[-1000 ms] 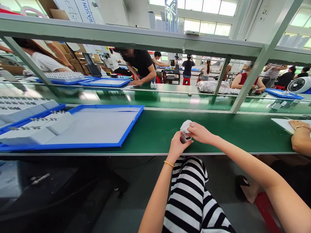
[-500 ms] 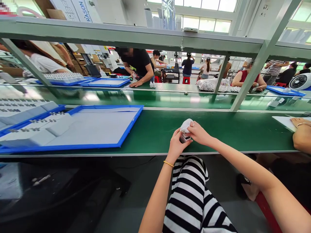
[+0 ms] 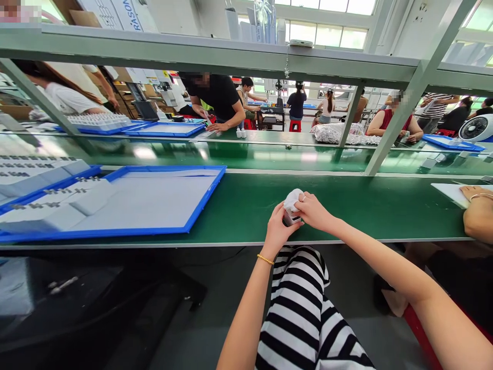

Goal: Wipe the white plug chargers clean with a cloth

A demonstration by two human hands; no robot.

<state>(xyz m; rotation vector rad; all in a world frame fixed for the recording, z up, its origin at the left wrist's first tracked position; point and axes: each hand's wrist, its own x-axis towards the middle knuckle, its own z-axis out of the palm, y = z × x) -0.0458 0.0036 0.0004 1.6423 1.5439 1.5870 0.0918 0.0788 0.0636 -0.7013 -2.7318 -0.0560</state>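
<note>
My hands meet just above the front edge of the green workbench [image 3: 370,213]. My left hand [image 3: 278,229] grips a small dark metallic object [image 3: 289,220] from below, and most of that object is hidden. A crumpled white cloth [image 3: 293,200] covers its top. My right hand [image 3: 315,212] presses the cloth from the right, fingers curled around it. A ring shows on my right hand, and a gold bracelet [image 3: 265,259] circles my left wrist. My striped trousers [image 3: 298,308] lie below the bench.
A large blue-rimmed tray [image 3: 204,200] holding white foam blocks lies to the left of my hands. At the right, a co-worker's hand [image 3: 475,192] rests on a white board [image 3: 449,194]. A pale metal frame rail [image 3: 231,59] crosses above the bench.
My hands stay together on the object, and the cloth now covers slightly more of it. The whole view has shifted slightly.
</note>
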